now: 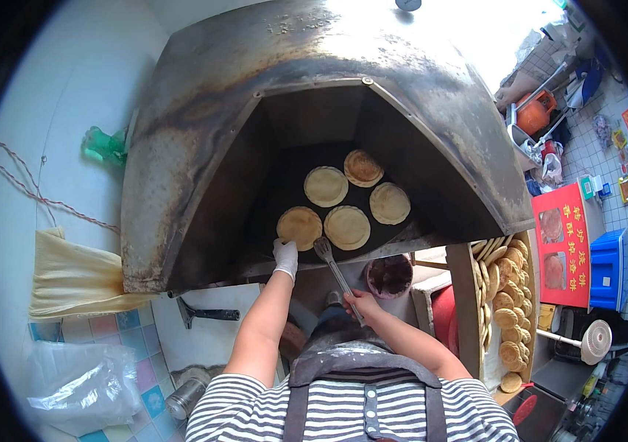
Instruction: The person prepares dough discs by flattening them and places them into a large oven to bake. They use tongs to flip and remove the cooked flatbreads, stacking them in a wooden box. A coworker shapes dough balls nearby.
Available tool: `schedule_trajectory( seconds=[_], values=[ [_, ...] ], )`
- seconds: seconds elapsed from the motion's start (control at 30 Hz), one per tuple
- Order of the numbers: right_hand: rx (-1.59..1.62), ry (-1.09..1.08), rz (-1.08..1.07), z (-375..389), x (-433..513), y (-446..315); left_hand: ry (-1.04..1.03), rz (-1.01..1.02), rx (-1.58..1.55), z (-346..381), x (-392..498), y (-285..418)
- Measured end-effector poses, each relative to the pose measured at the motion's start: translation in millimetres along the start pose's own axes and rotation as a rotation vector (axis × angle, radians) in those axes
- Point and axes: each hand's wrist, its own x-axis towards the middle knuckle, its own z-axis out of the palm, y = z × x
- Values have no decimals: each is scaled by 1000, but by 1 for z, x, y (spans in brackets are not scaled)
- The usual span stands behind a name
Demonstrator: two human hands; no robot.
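Observation:
My left hand (285,257), in a white glove, reaches into the oven mouth at the near left edge of a browned flatbread (299,228). Its fingertips meet the rim, but whether they pinch it is hidden. Metal tongs (336,271) are held in my bare right hand (362,306). Their tip lies by the lower right edge of that same flatbread. Four-sided around it on the dark round baking plate (286,160) lie several others: two pale flatbreads (347,227) (326,187), one lightly spotted flatbread (390,203) and a browner flatbread (363,168) at the back.
The metal oven hood (181,149) arches over the plate, with side walls close to both arms. A wooden tray (463,309) of baked flatbreads stands at right. Below the oven edge is a bucket (389,276). A black-handled scraper (212,314) lies at left, near a hanging cloth (76,276).

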Motion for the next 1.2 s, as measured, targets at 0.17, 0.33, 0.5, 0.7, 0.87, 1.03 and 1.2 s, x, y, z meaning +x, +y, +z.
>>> schedule_trajectory(
  seconds=[0.17,0.33,0.5,0.7,0.87,1.03,1.2],
  values=[
    [-1,8,-170,5,0,9,34,26,-62,-10,0,4],
    [-96,10,-77,-3,-3,4,160,143,133,-24,-8,20],
    [-45,-34,-101,6,8,-14,109,92,193,-25,-16,39],
    [-331,-103,-9,28,7,-11,148,299,405,-20,-2,64],
    [-588,-94,-244,-7,-27,-5,-10,837,1073,-14,-6,64],
    [-419,12,-84,-69,-63,-17,-90,1059,1201,-23,-6,55],
    [150,-37,-186,-86,-45,-58,-150,1083,1289,-41,5,52]
  ],
)
